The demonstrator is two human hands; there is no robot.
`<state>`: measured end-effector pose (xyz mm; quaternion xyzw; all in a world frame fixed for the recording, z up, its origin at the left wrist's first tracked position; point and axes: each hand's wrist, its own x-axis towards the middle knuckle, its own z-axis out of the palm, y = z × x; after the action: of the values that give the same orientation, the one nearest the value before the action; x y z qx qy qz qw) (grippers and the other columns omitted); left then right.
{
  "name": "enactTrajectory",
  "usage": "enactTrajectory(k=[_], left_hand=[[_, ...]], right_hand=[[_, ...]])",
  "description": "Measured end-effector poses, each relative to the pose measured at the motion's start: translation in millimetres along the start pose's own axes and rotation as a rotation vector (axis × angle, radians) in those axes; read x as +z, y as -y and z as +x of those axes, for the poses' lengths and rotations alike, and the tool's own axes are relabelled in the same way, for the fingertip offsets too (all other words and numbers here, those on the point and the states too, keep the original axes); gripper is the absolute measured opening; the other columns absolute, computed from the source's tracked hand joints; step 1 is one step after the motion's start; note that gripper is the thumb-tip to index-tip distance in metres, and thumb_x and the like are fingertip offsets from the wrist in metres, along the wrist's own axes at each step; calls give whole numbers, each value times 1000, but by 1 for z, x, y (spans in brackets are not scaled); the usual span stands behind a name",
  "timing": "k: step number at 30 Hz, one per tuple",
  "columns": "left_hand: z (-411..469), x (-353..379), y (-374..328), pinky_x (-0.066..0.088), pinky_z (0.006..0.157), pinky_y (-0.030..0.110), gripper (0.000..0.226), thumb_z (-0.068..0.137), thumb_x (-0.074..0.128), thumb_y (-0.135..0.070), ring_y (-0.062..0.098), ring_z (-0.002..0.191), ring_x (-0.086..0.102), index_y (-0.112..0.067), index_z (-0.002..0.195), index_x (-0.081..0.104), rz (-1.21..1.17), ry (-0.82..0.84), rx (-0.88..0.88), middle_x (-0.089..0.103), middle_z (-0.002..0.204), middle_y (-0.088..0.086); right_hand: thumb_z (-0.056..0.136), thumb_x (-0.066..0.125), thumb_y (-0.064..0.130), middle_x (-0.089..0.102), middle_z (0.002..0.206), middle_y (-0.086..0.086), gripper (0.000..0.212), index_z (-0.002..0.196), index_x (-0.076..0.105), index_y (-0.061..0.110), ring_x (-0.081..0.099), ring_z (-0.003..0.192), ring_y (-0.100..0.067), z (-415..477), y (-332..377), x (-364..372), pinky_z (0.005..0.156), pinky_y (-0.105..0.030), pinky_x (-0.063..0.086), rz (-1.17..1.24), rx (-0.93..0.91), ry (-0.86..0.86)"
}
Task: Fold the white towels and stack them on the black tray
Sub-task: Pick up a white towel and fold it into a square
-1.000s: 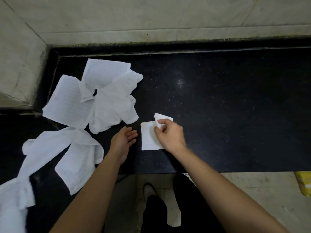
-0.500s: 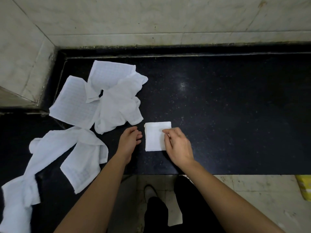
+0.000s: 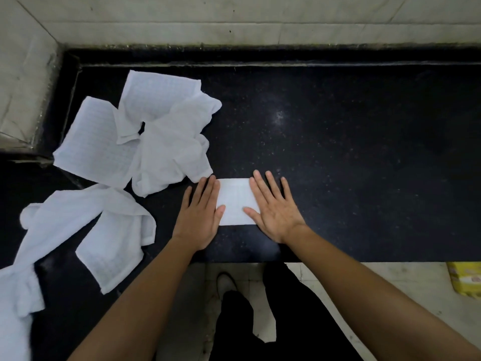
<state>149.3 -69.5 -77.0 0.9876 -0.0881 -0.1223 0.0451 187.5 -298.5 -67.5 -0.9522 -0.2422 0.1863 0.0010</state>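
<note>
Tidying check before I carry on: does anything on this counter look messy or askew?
Only at the left: a crumpled heap of towels at the back, and another sprawled towel nearer the front. The folded towel lies flat and square between the left hand and right hand.

The worktop (image 3: 338, 152) is black polished stone, flecked with fine pale specks, with a dull sheen toward twelve o'clock. The folded towel (image 3: 235, 201) near its six o'clock edge is white matt cloth with a faint woven grid, its top face lying smooth. The loose towels (image 3: 145, 142) at ten o'clock of it are the same white cloth, the waffle weave plainer to see, rumpled and creased. The crumpled towels (image 3: 104, 230) at eight o'clock look alike. The wall (image 3: 234, 19) at twelve o'clock is pale veined stone or tile, smooth, grimy along the joint with the worktop. The floor (image 3: 377, 295) at six o'clock is pale, scuffed tile.
</note>
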Motion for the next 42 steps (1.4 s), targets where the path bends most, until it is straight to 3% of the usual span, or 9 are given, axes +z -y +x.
enactTrajectory(k=[7,11,13,15,20,22,25,32,42], left_hand=[[0,0,-1,10,123,49,67,102,7,-48,22,153,1,-12,158,3,-14,37,-27,3,167,6],[-2,-10,-12,1,124,44,76,98,4,-61,20,153,-9,-16,157,-7,-206,-3,-95,-8,166,7],[-9,-18,-19,8,123,41,74,99,18,-58,21,153,2,-16,158,0,-433,-117,-229,2,166,9],[-18,-26,-25,22,117,41,64,103,32,-48,26,145,26,-12,156,21,-605,-218,-391,31,157,12],[-29,-39,-25,29,101,26,45,106,38,-35,19,124,44,-13,145,43,-1075,-56,-718,44,134,5],[-32,-39,-18,34,105,30,42,104,41,-36,15,120,46,-17,142,47,-1149,-31,-750,46,134,-1],[-34,-39,-10,40,109,39,41,102,48,-36,18,123,52,-19,139,50,-1263,-3,-807,54,136,3],[-38,-55,-8,48,90,33,39,101,52,-36,13,108,56,-19,135,51,-1397,98,-835,59,120,0],[-31,-103,-29,49,95,45,52,103,42,-42,25,118,59,-11,145,43,-1856,255,-751,61,129,10]], right_hand=[[99,3,64,-32,161,-1,76,153,-26,18,-27,149,-26,0,-1,-10,122,-53,-8,29,-17,71],[103,30,56,12,166,-11,72,159,13,13,12,151,-30,-17,4,-23,121,-46,15,375,174,-142],[101,42,53,46,145,-10,64,151,36,13,41,133,-28,-22,6,-31,109,-42,35,532,372,-237],[97,51,54,61,126,-3,59,142,47,16,54,121,-24,-19,8,-42,97,-37,44,763,535,-121],[88,68,40,69,112,3,37,121,64,25,63,99,-18,-4,20,-66,76,-28,48,1032,719,87],[86,68,27,71,106,2,7,92,69,29,62,85,-15,0,25,-69,73,-26,51,1096,763,97],[83,72,15,74,103,-2,12,78,67,26,66,84,-14,1,23,-71,72,-25,52,1343,824,104],[87,72,11,77,99,-6,18,104,72,13,73,91,-19,-12,17,-113,68,-28,55,1625,663,211],[90,64,12,76,107,-11,25,114,74,11,72,100,-25,-47,20,-173,81,-37,58,1744,375,152]])
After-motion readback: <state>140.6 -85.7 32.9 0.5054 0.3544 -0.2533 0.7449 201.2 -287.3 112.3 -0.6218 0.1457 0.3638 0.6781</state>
